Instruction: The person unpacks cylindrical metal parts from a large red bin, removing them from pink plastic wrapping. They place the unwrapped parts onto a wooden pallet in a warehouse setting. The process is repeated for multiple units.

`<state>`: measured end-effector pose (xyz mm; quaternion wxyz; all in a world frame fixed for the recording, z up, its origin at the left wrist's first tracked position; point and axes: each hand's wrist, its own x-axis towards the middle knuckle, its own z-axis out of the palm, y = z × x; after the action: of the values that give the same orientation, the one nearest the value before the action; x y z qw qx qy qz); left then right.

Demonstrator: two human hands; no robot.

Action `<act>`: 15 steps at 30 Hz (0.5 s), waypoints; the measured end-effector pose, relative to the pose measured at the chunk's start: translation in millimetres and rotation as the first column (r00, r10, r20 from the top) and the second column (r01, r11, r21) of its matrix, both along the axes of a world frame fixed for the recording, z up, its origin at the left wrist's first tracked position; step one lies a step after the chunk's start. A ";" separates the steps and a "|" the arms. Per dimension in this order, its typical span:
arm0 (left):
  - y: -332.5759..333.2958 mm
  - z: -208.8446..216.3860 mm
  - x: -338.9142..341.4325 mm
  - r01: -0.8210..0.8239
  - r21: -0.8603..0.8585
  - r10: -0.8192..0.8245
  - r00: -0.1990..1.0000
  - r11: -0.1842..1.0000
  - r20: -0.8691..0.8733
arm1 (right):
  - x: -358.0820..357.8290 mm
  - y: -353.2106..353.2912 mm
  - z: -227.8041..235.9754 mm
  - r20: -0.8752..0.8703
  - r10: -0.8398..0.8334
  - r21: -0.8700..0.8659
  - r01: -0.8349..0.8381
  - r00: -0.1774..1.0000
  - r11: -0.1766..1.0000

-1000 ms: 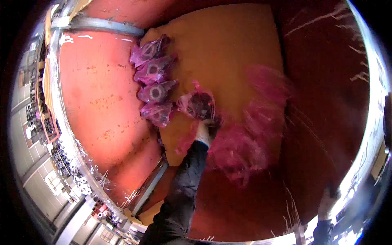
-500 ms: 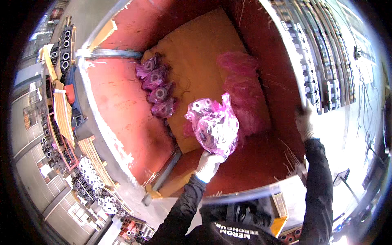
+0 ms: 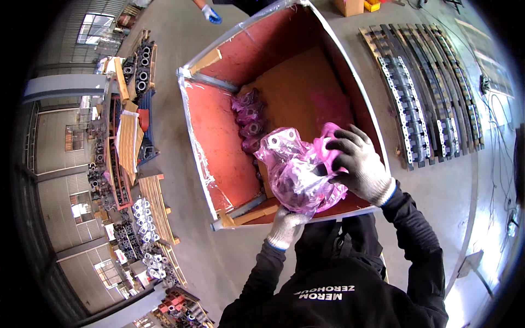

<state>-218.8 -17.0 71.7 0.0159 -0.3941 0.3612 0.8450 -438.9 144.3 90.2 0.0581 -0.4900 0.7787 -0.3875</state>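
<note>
A metal casting in a clear pink plastic bag (image 3: 298, 177) is held up over the near part of a large red-walled bin (image 3: 216, 134). Two round holes of the casting show through the film at its upper end. My left hand (image 3: 287, 225), in a white knit glove, supports the bag from below, its fingers mostly hidden underneath. From the right, my right hand (image 3: 362, 167), in a white glove with dark finger coating, has its fingers bent onto the gathered pink film. Several pink-bagged parts (image 3: 249, 117) lie in a row along the bin's left wall.
Brown cardboard (image 3: 295, 82) lines the bin floor, with more pink film at its right. Slatted racks (image 3: 432, 93) bearing metal parts stand on the right. Pallets (image 3: 158, 205) and castings fill the left side. Beyond the bin is another person's gloved hand (image 3: 211, 15).
The bagged casting has come nearer to my body in my left hand. My right hand has left the bin's right rim and now grips the bag's film. The view has shifted.
</note>
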 end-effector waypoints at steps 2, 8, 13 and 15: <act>-7.6 -3.6 2.0 0.183 -0.190 -0.197 0.979 0.965 -0.055 | 12.6 18.2 11.5 -0.009 -0.015 -0.028 0.015 1.000 0.999; -0.8 -1.3 -6.8 0.054 0.148 -0.032 0.989 0.987 -0.143 | 103.3 57.0 4.1 -0.159 0.223 0.035 -0.220 0.962 0.975; -21.8 -24.1 -2.1 0.321 -0.944 -0.659 0.727 0.080 0.192 | 143.7 34.7 -29.5 -0.102 0.207 0.016 -0.206 0.973 0.978; -28.1 -26.7 0.4 0.297 -0.952 -0.626 0.729 -0.078 0.278 | 154.7 16.6 -39.9 0.098 0.315 -0.011 -0.316 0.944 0.949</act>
<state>-218.4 -45.1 45.0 0.0016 -0.0411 0.9264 0.3743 -284.2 160.9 50.3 0.1590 -0.5884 0.6873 -0.3952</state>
